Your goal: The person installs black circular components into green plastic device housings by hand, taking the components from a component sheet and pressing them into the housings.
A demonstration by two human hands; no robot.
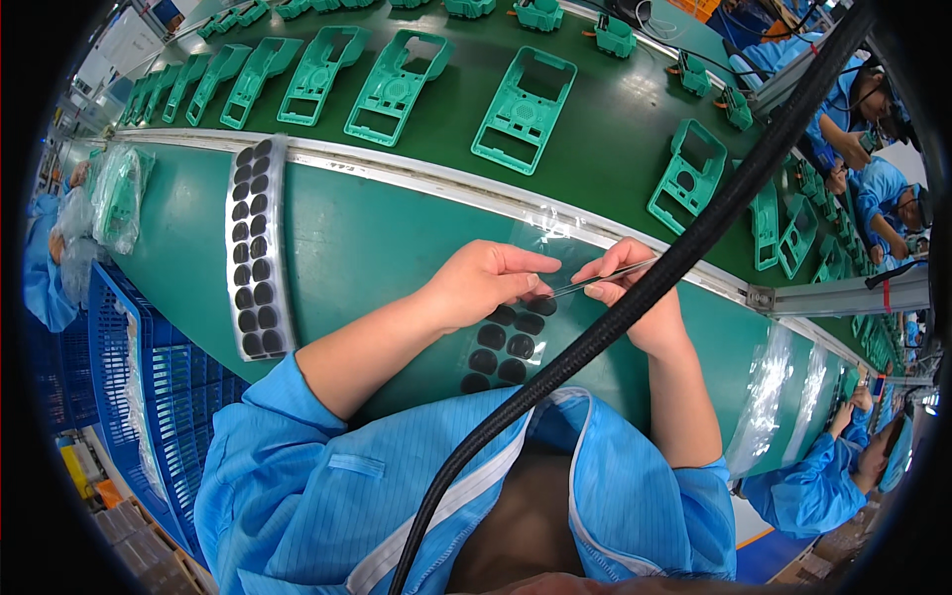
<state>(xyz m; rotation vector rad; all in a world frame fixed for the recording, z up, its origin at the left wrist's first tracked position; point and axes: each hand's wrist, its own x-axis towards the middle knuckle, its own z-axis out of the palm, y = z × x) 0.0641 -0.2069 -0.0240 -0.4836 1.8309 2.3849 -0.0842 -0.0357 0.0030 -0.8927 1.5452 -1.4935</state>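
Green bench (367, 233): right fingers (607, 292) clamp tweezers (573, 289) beside black discs (491, 337); left fingers (526, 261) hover close, grip unclear. Keeping tips low should spare edges.

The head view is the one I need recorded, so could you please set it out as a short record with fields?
Left hand: at the near sheet's upper end; grip unclear
Right hand: holding tweezers
Near sheet: clear, with black discs in two columns
Far-left sheet: upright strip, two columns of discs
Beyond rail: green housings
Lower left: blue crate
Foreground: black cable
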